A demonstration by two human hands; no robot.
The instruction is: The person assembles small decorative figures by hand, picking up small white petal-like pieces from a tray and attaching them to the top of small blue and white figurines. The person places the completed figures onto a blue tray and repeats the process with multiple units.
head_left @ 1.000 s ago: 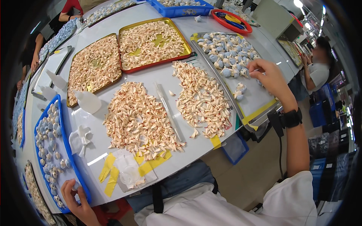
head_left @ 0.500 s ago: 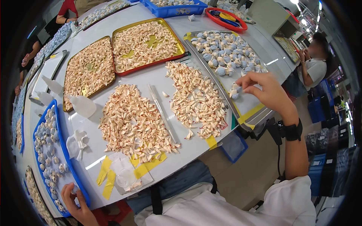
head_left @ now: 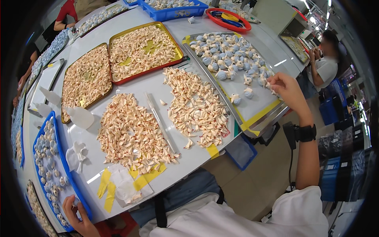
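Note:
My right hand reaches over the right edge of a metal tray edged with yellow tape. Its thumb and fingers pinch at a small blue-and-cream piece, mostly hidden by the fingertips. Many more such pieces fill the tray's far part, and a few lie apart nearer me. At lower left, my left hand is at the near end of a blue plastic tray. Its curled fingers hold a small bluish ball-shaped piece. Similar round pieces lie along that tray.
Two heaps of small cream pointed pieces lie mid-table, a clear pen-like tool between them. Beyond are two gold trays of the same pieces. White squeeze bottles stand at left, a red basket far right. Other people work around.
My right hand has moved right and slightly down along the metal tray; two pieces now show where it was. My left hand stays at the blue tray. The view has shifted slightly.

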